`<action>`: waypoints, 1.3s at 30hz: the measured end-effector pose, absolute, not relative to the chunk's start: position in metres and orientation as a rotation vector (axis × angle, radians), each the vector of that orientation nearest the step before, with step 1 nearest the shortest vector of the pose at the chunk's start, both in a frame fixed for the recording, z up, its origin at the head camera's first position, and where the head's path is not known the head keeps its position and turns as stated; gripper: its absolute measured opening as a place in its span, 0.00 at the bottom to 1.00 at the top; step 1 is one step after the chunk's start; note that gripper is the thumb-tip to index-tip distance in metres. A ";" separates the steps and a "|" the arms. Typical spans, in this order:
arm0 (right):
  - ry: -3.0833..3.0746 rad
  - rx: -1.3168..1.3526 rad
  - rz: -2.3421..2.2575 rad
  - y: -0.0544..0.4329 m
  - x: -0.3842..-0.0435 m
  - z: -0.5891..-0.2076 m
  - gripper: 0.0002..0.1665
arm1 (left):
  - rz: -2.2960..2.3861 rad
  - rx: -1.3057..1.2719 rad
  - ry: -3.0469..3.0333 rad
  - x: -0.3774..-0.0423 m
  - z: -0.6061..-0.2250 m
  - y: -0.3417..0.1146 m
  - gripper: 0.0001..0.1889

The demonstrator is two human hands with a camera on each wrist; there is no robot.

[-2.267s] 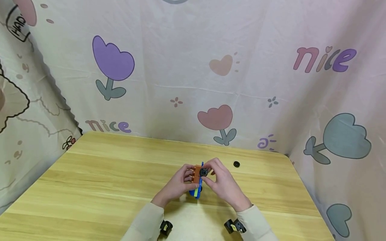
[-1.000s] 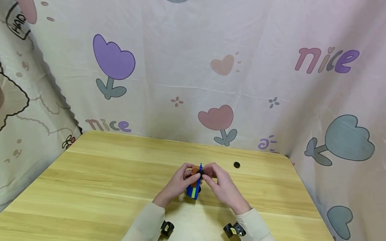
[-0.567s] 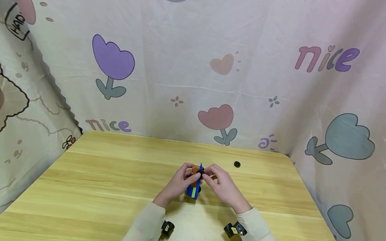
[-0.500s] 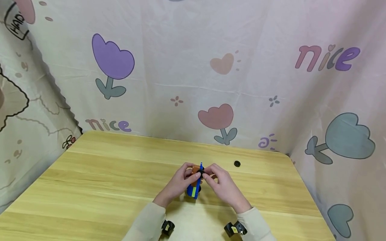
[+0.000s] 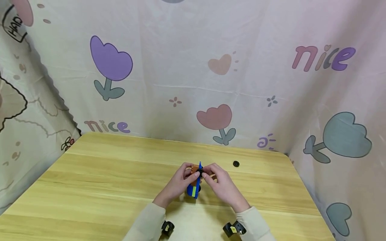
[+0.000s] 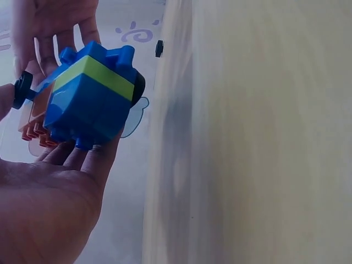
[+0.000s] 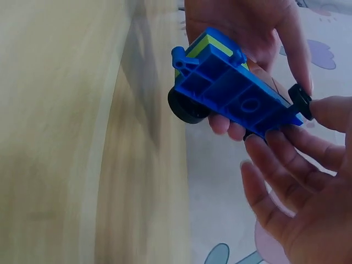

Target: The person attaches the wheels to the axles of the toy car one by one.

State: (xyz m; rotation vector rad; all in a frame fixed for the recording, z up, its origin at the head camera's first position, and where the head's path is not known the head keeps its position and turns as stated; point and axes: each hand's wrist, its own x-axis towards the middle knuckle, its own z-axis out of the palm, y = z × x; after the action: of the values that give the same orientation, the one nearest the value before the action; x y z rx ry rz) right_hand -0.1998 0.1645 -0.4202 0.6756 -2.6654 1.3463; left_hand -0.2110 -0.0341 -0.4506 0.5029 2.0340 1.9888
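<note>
A toy car of building bricks, blue with a yellow-green stripe and orange-brown bricks, is held above the table. My left hand grips it, fingers round the brick side and thumb at a black wheel. That wheel sits at the side of the car's far end, by the axle stub. My right hand pinches at the same wheel, its thumb on the wheel and its other fingers against the blue underside. Another black wheel is fitted at the striped end. Bricks under my left fingers are partly hidden.
A loose black wheel lies on the wooden table, behind and to the right of my hands. A printed curtain hangs behind the table's back edge. Black wrist cameras sit below both hands.
At first the wheel faced the head camera in my right fingers; it has since turned edge-on at the car's side, and my left thumb has moved up to it. Little moves in the last second.
</note>
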 end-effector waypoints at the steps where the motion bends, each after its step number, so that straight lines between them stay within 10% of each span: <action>1: -2.665 0.663 1.360 0.164 -0.200 -0.421 0.11 | 1.990 0.504 2.034 -0.211 -0.451 -0.034 0.28; 39: -2.608 0.607 1.820 0.151 -0.183 -0.387 0.10 | 1.999 0.521 2.039 -0.211 -0.454 -0.035 0.25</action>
State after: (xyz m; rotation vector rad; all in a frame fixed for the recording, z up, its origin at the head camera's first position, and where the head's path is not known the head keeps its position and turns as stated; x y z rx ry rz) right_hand -0.1832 0.1507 -0.3867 0.6075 -2.6084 1.8204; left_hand -0.2106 -0.0347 -0.4536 0.5214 2.0394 1.9992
